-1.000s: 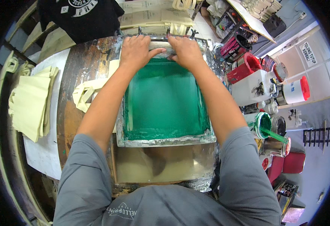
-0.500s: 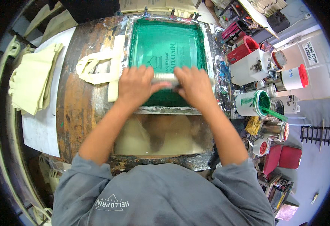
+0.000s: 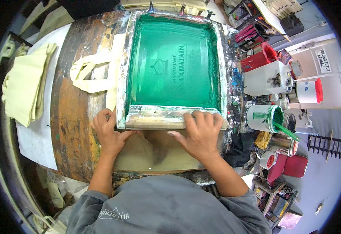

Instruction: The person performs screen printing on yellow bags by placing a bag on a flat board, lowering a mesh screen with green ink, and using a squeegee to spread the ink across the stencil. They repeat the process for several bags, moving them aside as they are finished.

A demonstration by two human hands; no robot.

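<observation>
A screen-printing frame (image 3: 120, 97) lies over the board, its mesh (image 3: 151, 46) coated with green ink around a darker printed design. A wide squeegee or bar (image 3: 155, 113), smeared white and green, rests along its near side. My right hand (image 3: 201, 132) has its fingers over the right part of that near edge, thumb below it, gripping the frame. My left hand (image 3: 110, 130) is beside the near left corner, fingers bent and thumb stretched rightward, apart from them. A pale yellow tote bag (image 3: 113, 82) sticks out left from under the frame, its handles (image 3: 83, 76) spread on the board.
A stack of pale yellow bags (image 3: 24, 85) lies on white paper at the left. Clamps (image 3: 182, 8) hold the frame's far side. On the right stand a tub of green ink (image 3: 262, 117) with a green stirrer, a white canister (image 3: 264, 80) and red-smeared pots (image 3: 260, 56).
Both hands have come back from the middle of the mesh to the frame's near edge and moved apart. The squeegee has left my hands, and green ink now covers the mesh evenly.
</observation>
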